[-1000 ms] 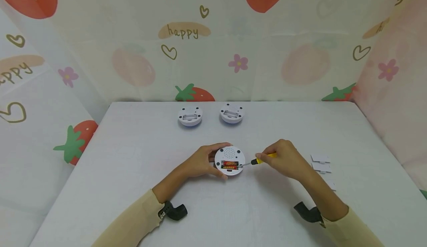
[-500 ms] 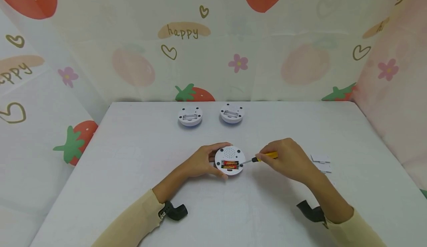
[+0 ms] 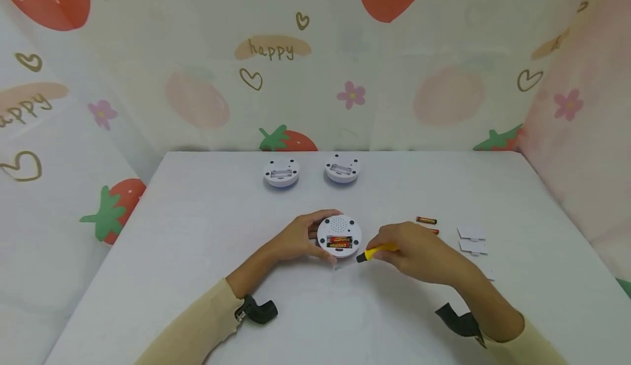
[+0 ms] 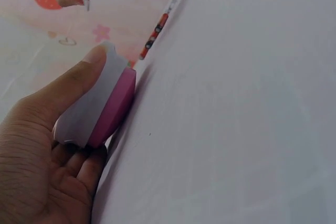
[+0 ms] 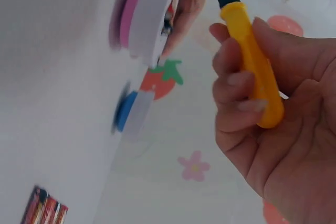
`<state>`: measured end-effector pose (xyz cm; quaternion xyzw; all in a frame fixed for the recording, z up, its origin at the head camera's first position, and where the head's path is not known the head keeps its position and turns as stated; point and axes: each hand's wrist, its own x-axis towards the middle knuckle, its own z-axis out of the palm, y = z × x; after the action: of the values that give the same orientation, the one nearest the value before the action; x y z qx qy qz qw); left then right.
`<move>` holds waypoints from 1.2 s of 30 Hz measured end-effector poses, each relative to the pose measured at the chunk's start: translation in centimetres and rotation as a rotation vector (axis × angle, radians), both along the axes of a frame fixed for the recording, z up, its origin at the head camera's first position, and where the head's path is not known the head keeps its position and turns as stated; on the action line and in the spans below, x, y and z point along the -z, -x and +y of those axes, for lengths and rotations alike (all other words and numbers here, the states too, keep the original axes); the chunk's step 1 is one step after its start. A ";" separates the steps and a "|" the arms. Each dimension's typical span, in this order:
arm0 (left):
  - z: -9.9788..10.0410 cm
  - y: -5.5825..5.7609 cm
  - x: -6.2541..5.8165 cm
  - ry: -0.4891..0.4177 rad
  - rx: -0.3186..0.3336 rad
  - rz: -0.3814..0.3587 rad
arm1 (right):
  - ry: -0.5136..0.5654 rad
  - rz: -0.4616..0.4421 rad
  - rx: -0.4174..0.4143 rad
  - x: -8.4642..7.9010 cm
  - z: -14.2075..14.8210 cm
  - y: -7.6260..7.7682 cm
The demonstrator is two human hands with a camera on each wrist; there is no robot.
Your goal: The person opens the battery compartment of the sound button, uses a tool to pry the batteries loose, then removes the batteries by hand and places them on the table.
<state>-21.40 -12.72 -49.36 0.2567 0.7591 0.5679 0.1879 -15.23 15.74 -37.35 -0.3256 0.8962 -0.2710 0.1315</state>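
My left hand (image 3: 300, 239) grips a round white device (image 3: 339, 223) from its left side, thumb in front and fingers behind. Its pink lower half (image 4: 116, 106) shows in the left wrist view, against the tabletop. Two red batteries (image 3: 339, 242) lie side by side in the uncovered compartment on its upward face, below a patch of speaker holes. In my right hand (image 3: 419, 252) is a screwdriver with a yellow handle (image 5: 252, 61) and dark collar. Its thin shaft (image 3: 347, 264) points left, in front of the device; whether the tip touches anything I cannot tell.
Two similar white devices, one at left (image 3: 281, 181) and one at right (image 3: 342, 177), stand at the back with bare battery compartments. Beyond my right hand lie loose red batteries (image 3: 426, 220). Several white battery covers (image 3: 472, 233) lie on the white table (image 3: 197, 211) at right.
My right hand has lowered towards the front, bringing the screwdriver from the device's right edge to in front of it. Loose batteries behind that hand have come into view. The left hand stays put.
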 end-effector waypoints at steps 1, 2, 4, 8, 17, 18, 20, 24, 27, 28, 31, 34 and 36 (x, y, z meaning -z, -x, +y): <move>0.0 0.0 0.0 0.003 0.003 0.003 | -0.015 -0.013 -0.019 0.2 -0.3 -0.3; 0.1 0.0 0.1 0.004 0.005 0.003 | -0.024 -0.030 -0.039 0.3 -0.5 -0.5; 0.1 -0.1 0.0 0.006 0.002 0.006 | -0.035 -0.053 -0.073 0.8 -1.1 -1.0; 0.0 -0.1 0.1 0.005 -0.006 0.014 | -0.032 -0.069 -0.105 1.9 -2.1 -1.8; 0.0 -0.1 -0.1 0.005 -0.005 -0.006 | -0.014 -0.111 -0.115 4.1 -3.6 -2.7; 0.0 -0.2 -0.1 0.003 -0.005 -0.007 | -0.018 -0.115 -0.112 4.2 -3.6 -2.8; 0.0 -0.2 -0.2 0.001 -0.002 -0.007 | -0.029 -0.126 -0.093 4.4 -3.8 -2.9; 0.0 -0.2 -0.2 0.013 -0.003 -0.001 | -0.076 -0.151 -0.028 4.6 -4.1 -2.9; 0.0 -0.2 -0.2 0.020 -0.005 0.001 | -0.125 -0.144 -0.009 4.7 -4.3 -2.8; 0.0 -0.2 -0.2 0.021 -0.004 0.001 | -0.143 -0.132 -0.012 4.8 -4.3 -2.8; 0.0 -0.2 -0.2 0.019 -0.004 0.002 | -0.181 -0.078 -0.030 5.0 -4.3 -2.7; 0.0 -0.2 -0.2 0.013 -0.002 0.005 | -0.210 -0.015 -0.045 5.2 -4.3 -2.7; 0.1 -0.2 -0.1 0.006 -0.002 0.005 | -0.220 0.014 -0.050 5.3 -4.3 -2.7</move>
<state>-21.23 -12.67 -49.24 0.2571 0.7616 0.5650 0.1862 -12.51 11.41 -42.64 -0.3332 0.9132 -0.1651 0.1669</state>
